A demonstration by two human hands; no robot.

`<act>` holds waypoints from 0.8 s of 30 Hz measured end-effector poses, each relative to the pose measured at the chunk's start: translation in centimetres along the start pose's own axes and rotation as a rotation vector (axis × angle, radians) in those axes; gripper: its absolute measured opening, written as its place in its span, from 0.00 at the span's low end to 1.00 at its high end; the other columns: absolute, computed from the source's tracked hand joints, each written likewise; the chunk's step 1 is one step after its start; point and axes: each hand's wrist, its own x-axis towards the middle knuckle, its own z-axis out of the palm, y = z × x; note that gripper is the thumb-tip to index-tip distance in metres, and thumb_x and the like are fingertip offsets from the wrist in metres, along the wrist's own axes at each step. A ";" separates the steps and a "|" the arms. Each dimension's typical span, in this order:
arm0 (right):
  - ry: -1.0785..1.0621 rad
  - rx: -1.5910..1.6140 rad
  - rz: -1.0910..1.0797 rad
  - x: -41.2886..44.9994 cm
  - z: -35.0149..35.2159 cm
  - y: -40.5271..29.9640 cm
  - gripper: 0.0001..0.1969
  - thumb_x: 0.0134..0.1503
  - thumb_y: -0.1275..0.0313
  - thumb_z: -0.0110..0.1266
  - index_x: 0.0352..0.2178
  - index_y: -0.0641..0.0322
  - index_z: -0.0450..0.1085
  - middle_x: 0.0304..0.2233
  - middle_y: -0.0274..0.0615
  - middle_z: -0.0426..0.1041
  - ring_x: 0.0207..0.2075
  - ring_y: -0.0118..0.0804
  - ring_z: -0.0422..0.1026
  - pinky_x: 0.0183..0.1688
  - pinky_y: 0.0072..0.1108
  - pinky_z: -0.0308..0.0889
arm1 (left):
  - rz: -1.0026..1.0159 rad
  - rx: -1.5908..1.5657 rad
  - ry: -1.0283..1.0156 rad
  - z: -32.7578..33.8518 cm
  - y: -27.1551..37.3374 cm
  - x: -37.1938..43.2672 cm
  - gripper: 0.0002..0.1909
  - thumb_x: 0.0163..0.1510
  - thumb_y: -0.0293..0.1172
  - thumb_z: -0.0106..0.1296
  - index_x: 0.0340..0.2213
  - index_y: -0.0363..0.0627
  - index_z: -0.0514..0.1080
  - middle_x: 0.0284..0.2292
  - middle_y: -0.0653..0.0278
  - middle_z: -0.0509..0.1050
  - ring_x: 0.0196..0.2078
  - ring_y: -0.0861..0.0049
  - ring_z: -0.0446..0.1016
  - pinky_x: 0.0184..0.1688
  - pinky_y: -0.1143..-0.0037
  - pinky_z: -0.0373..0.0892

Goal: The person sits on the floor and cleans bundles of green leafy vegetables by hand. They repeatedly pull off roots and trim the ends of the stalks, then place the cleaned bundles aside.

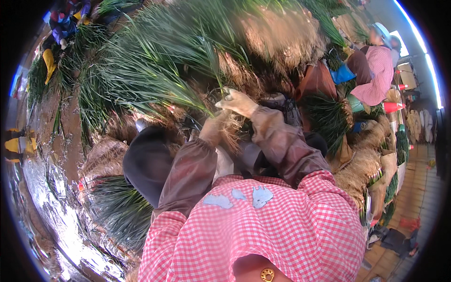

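My left hand (212,129) is closed around the root ends of a bunch of green onion plants (188,92). Its leaves fan out to the upper left, and pale stringy roots (232,131) hang below the fist. Just above it, my right hand (240,102) pinches a stalk (215,65) near its base between thumb and fingers. That stalk points upward, with its leaves overlapping the heap behind. Both hands appear to be in light gloves, and brown sleeve covers reach my wrists. The fingers of my left hand are partly blurred.
A big heap of green onions (151,53) lies ahead, with a root mass (285,40) at its right. Tied bundles (326,118) sit to the right; more leaves (121,208) and a printed sack (105,155) are left. Co-workers work at right (378,70) and upper left (63,26).
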 end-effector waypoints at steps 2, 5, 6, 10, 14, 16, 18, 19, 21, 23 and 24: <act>0.084 -0.206 0.025 0.7 1.3 -1.1 0.18 0.55 0.55 0.50 0.29 0.60 0.70 0.25 0.46 0.74 0.28 0.39 0.74 0.33 0.27 0.67 | 0.087 0.117 0.138 -0.2 -0.1 0.5 0.13 0.55 0.33 0.52 0.37 0.36 0.70 0.27 0.60 0.74 0.24 0.74 0.73 0.24 0.76 0.71; 0.332 -0.870 -0.196 2.3 2.2 -1.9 0.16 0.55 0.56 0.51 0.20 0.53 0.69 0.18 0.37 0.71 0.20 0.36 0.71 0.24 0.26 0.66 | 0.123 0.123 0.242 -0.7 -0.5 1.0 0.13 0.54 0.33 0.53 0.35 0.35 0.70 0.26 0.60 0.73 0.23 0.75 0.73 0.21 0.77 0.69; 0.348 -1.015 -0.265 2.8 1.8 -1.9 0.14 0.56 0.58 0.49 0.20 0.52 0.69 0.17 0.37 0.70 0.18 0.37 0.70 0.21 0.27 0.65 | 0.140 0.142 0.266 -1.0 -0.3 1.0 0.13 0.54 0.33 0.53 0.35 0.34 0.70 0.25 0.62 0.73 0.22 0.75 0.72 0.21 0.76 0.70; 0.491 -0.028 -0.082 3.2 -4.5 -2.1 0.14 0.57 0.60 0.49 0.28 0.60 0.72 0.19 0.34 0.73 0.18 0.25 0.70 0.21 0.19 0.64 | -0.057 0.028 0.074 -1.3 0.2 0.2 0.15 0.54 0.34 0.53 0.42 0.41 0.69 0.28 0.62 0.72 0.28 0.70 0.74 0.25 0.71 0.72; 0.411 0.216 -0.088 -1.3 -13.1 -0.7 0.19 0.59 0.56 0.48 0.30 0.63 0.71 0.19 0.35 0.72 0.18 0.21 0.68 0.18 0.13 0.61 | -0.078 -0.201 -0.031 -0.5 0.8 -0.3 0.19 0.56 0.35 0.49 0.48 0.45 0.64 0.41 0.58 0.70 0.38 0.67 0.72 0.38 0.63 0.73; 0.182 0.184 0.072 -4.9 -15.7 1.5 0.19 0.57 0.55 0.49 0.35 0.64 0.69 0.22 0.38 0.73 0.20 0.24 0.70 0.20 0.16 0.63 | -0.075 -0.212 -0.065 -0.1 0.8 -0.2 0.20 0.57 0.34 0.47 0.50 0.48 0.61 0.43 0.59 0.68 0.35 0.69 0.71 0.39 0.64 0.73; -0.003 -0.534 0.129 -7.6 -15.8 5.0 0.24 0.50 0.55 0.56 0.42 0.63 0.68 0.28 0.43 0.75 0.28 0.34 0.74 0.30 0.24 0.68 | -0.018 -0.226 0.000 -0.2 0.8 0.2 0.19 0.58 0.35 0.47 0.49 0.46 0.61 0.43 0.57 0.69 0.35 0.70 0.71 0.40 0.63 0.73; -0.087 -1.245 0.134 -8.5 -15.7 6.7 0.28 0.46 0.55 0.59 0.45 0.62 0.68 0.32 0.46 0.76 0.34 0.41 0.75 0.36 0.28 0.70 | 0.019 -0.234 0.021 -0.4 0.7 0.4 0.19 0.58 0.36 0.46 0.49 0.46 0.61 0.43 0.56 0.69 0.35 0.70 0.71 0.40 0.63 0.73; -0.168 -1.479 0.353 -8.6 -15.7 8.9 0.26 0.42 0.53 0.59 0.36 0.64 0.73 0.33 0.50 0.75 0.38 0.46 0.74 0.40 0.33 0.69 | 0.025 -0.331 -0.137 -1.2 0.9 1.1 0.18 0.58 0.36 0.46 0.48 0.45 0.62 0.42 0.56 0.70 0.35 0.70 0.71 0.41 0.63 0.73; 0.043 -1.384 0.288 -7.2 -15.0 9.2 0.17 0.45 0.58 0.55 0.32 0.59 0.75 0.33 0.51 0.74 0.39 0.49 0.73 0.40 0.34 0.68 | -0.051 -0.540 -0.517 -2.1 1.0 1.5 0.16 0.59 0.37 0.45 0.48 0.46 0.63 0.41 0.57 0.71 0.36 0.70 0.72 0.43 0.62 0.72; -0.013 -1.339 0.278 -6.2 -14.6 8.4 0.16 0.47 0.60 0.53 0.34 0.57 0.75 0.33 0.51 0.74 0.38 0.49 0.73 0.41 0.33 0.68 | -0.040 -0.254 -0.057 -2.2 0.8 1.8 0.16 0.60 0.37 0.43 0.47 0.43 0.65 0.41 0.59 0.73 0.36 0.72 0.72 0.44 0.66 0.71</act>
